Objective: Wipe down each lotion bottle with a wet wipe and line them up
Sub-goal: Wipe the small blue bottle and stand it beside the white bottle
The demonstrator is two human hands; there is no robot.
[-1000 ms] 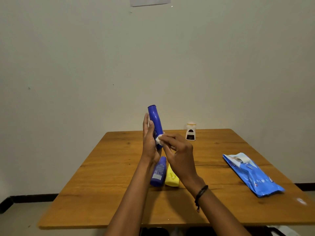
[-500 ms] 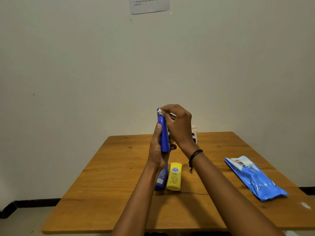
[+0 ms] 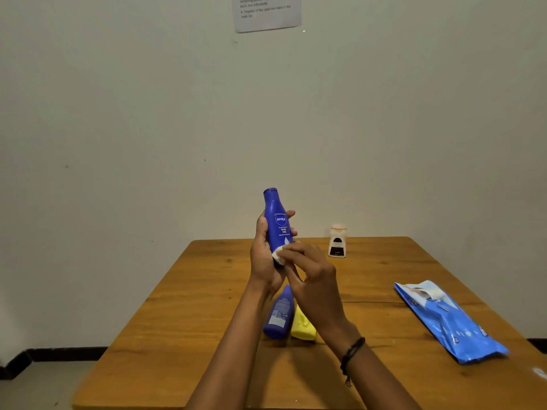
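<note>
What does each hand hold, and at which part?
The left hand grips the upright blue plastic lotion bottle around its lower body. The right hand pinches a small white wet wipe against the bottle's base.

Four bottles: two blue (image 3: pixel 278 224) (image 3: pixel 279 315), one yellow (image 3: pixel 302 328), one small white (image 3: pixel 337 242) (orange-capped). One wet wipe (image 3: pixel 278 254), one blue wipes pack (image 3: pixel 447 319), one wall notice (image 3: pixel 266 11).

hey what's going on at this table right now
A person is cleaning lotion bottles. The left hand holds a blue bottle upright above the wooden table, while the right hand presses a small white wipe against its lower part. Another blue bottle and a yellow bottle lie on the table, a small white bottle stands at the far edge, and the wipes pack lies to the right.
</note>
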